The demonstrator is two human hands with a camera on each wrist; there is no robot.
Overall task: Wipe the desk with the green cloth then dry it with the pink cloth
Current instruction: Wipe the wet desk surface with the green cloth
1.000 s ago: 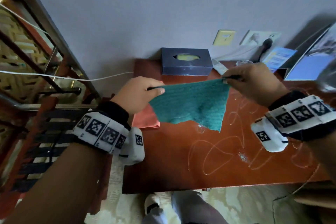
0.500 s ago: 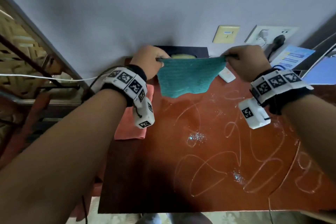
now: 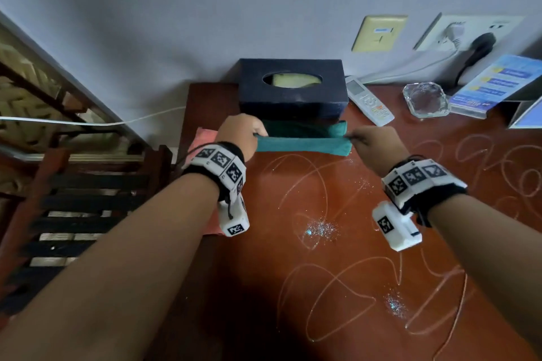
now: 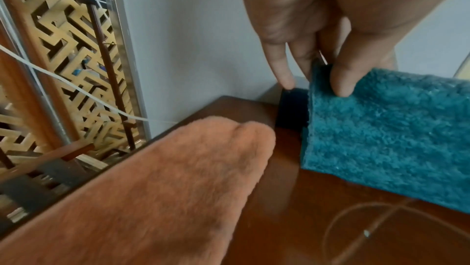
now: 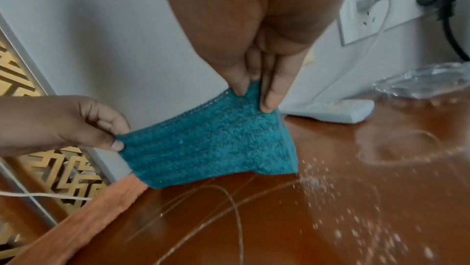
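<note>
1. The fluffy pink cloth (image 3: 205,138) is mostly hidden under the left forearm, left of the dark blue tissue box (image 3: 291,88).
2. Print on the blue leaflet (image 3: 495,82), right of that box, is unreadable.
3. The clear glass ashtray (image 5: 429,80) is blurred.

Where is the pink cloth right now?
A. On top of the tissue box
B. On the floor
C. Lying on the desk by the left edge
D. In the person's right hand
C. The pink cloth lies flat on the desk along its left edge, held by nobody, while the left hand and right hand both pinch the green cloth.
</note>
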